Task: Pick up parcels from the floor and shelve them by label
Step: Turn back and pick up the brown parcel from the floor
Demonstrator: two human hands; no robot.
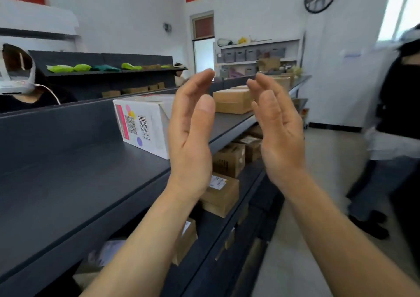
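My left hand (192,133) and my right hand (276,128) are raised in front of me, palms facing each other, fingers apart, with nothing between them. Behind the left hand a white parcel (143,124) with a pink stripe, a QR code and a barcode stands on the top dark shelf (75,183). A brown cardboard parcel (231,101) lies farther along the same shelf. On the lower shelves sit more brown parcels (221,194), one with a white label, partly hidden by my left forearm.
A second dark shelf unit (109,74) behind holds green bags and small boxes. One person (22,85) stands behind the shelf at left, another in dark clothes (395,119) in the aisle at right. The pale floor (318,194) runs along the shelves.
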